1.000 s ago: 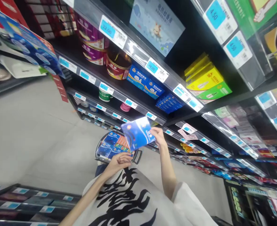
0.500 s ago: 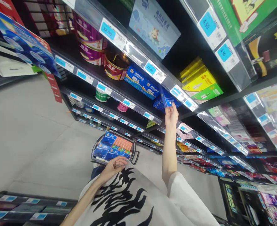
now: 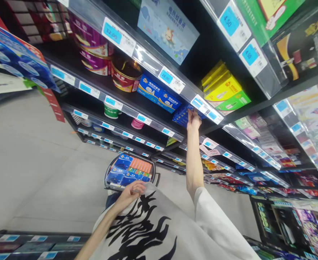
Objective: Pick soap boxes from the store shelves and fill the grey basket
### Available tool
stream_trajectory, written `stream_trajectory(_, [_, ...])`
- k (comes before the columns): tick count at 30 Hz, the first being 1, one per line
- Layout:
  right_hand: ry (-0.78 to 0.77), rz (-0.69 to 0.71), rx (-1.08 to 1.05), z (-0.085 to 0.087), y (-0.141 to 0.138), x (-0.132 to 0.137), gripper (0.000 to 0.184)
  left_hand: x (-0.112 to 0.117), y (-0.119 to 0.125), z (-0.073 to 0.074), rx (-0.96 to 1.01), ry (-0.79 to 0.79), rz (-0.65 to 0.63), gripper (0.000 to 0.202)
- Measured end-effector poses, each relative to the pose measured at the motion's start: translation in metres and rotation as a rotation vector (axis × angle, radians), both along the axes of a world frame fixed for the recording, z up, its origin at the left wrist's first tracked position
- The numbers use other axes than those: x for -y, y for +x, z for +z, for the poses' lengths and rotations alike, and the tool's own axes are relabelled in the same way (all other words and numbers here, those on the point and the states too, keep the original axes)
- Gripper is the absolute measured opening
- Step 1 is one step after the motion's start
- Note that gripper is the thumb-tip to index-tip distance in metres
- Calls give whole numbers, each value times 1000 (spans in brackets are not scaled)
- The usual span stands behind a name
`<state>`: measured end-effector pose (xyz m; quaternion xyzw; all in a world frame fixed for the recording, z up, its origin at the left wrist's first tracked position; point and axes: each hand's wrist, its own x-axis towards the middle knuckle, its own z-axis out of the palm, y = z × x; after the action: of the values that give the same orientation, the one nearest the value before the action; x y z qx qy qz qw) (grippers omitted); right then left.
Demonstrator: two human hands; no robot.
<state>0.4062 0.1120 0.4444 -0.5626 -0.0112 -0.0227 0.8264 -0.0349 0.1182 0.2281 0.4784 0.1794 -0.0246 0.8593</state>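
My right hand (image 3: 194, 120) reaches into a dark shelf, its fingers closed at the front of a small blue box (image 3: 188, 112) in a group of similar ones. The fingers cover part of that box, and the price strip hides its upper side. Left of it stand two larger blue boxes (image 3: 159, 93) with white pictures. Low in front of my body, my left hand (image 3: 133, 190) holds nothing, its fingers loosely bent beside my white shirt (image 3: 159, 213). Just past that hand, a basket or cart (image 3: 156, 179) carries blue packs (image 3: 119, 171) and orange-striped packs (image 3: 141, 165).
Yellow-green boxes (image 3: 227, 90) stand right of my reaching hand, and round tins (image 3: 126, 74) to the left. A clear price strip (image 3: 150, 61) runs along the shelf edge above my hand. Grey floor (image 3: 53, 173) spreads at the left. A low shelf (image 3: 34, 245) lies bottom left.
My right hand has moved slightly up and deeper into the shelf. The blue box it held tilted at the edge now sits in among the others. My left hand has hardly moved.
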Motion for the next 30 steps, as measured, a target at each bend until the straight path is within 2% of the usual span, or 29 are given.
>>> stream_trajectory(7, [-15, -73, -60, -1, 6, -6, 10, 0, -1, -12, 10, 10, -4, 52])
stream_trajectory(15, [-30, -129, -86, -4, 14, -8, 12, 0, 1, -11, 3, 11, 5, 50])
stream_trajectory(22, [-40, -142, -88, -3, 14, -9, 21, 4, 1, -18, 11, 6, 13, 51])
stream_trajectory(26, [-98, -108, 11, -8, -6, -8, 28, 5, 0, -13, -4, 16, 34, 46])
stream_trajectory(28, [-183, -28, 89, -20, -27, -4, 36, 3, 0, -12, -15, 20, 23, 43])
stream_trajectory(30, [-285, 127, 139, -41, -56, 3, 41, 2, 0, -15, -30, 49, 13, 41])
